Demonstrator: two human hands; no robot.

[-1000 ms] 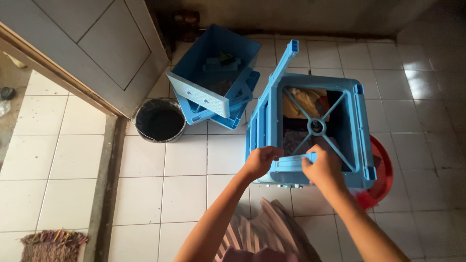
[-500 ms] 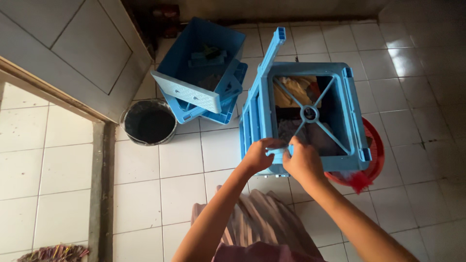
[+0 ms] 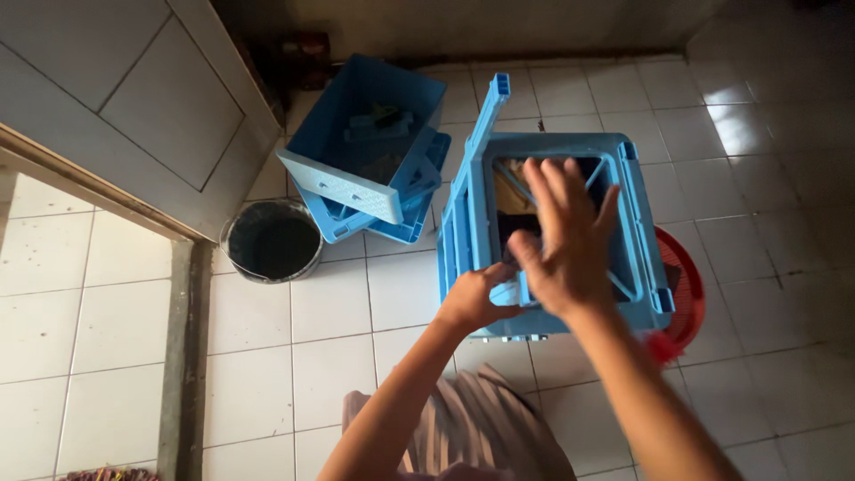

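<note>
Indoors, white tiled floor point(image 3: 321, 312), blue crate point(image 3: 637, 232), bucket point(image 3: 272, 240)

- Daylight is uneven: the white floor tiles point(image 3: 329, 303) at left and centre are evenly lit, while the top strip along the wall sits in deep shadow
- Soft glare patches shine on the glossy tiles at upper right, whitening them
- The right hand point(image 3: 561, 240), raised toward the lens, is smeared by motion blur, its fingers point(image 3: 557, 183) soft-edged
- The left hand point(image 3: 472, 298) is darker, shaded on its near side
- The inside of the blue crate point(image 3: 637, 258) is dim, its contents hard to read
- The black bucket point(image 3: 272, 240) reads as a flat dark disc
- Wide-angle bending shows at the edges: tile lines and the door frame at left splay outward
- Overall sharpness is moderate, with fine grain in the shadows
</note>
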